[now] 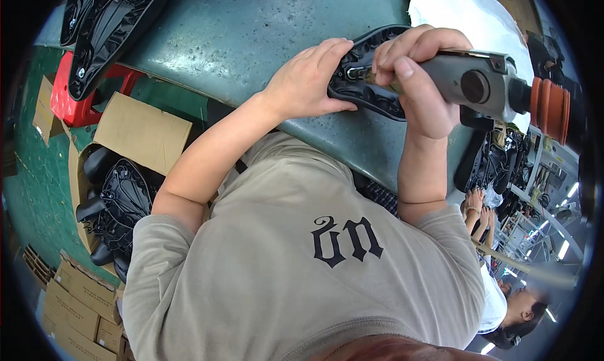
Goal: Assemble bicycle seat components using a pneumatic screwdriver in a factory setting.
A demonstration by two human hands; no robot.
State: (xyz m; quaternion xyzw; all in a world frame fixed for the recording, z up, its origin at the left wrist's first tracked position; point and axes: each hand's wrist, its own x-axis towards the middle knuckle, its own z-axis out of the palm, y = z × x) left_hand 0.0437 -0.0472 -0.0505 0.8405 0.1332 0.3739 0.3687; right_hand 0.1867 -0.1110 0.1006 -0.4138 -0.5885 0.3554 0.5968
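Observation:
A black bicycle saddle point(371, 101) lies with its underside up on the green worktable point(264, 27), at its near edge. My left hand point(309, 81) grips the saddle's left end, fingers over the far side and thumb along the near side. In my right hand point(423, 78) is a grey power screwdriver point(462, 78), held nearly level with its tip pointing left. The metal tip meets the saddle's underside beside my left fingers; the screw, if any, is too small to make out. An orange coiled piece point(550, 109) trails from the driver's rear.
More black saddles point(107, 27) overhang the table's far left corner, above a red stool point(66, 96). An open carton point(141, 131) of saddles stands on the floor at left, with stacked boxes point(78, 304) behind. White sheeting point(469, 21) lies beyond the driver. Another person point(494, 298) works at right.

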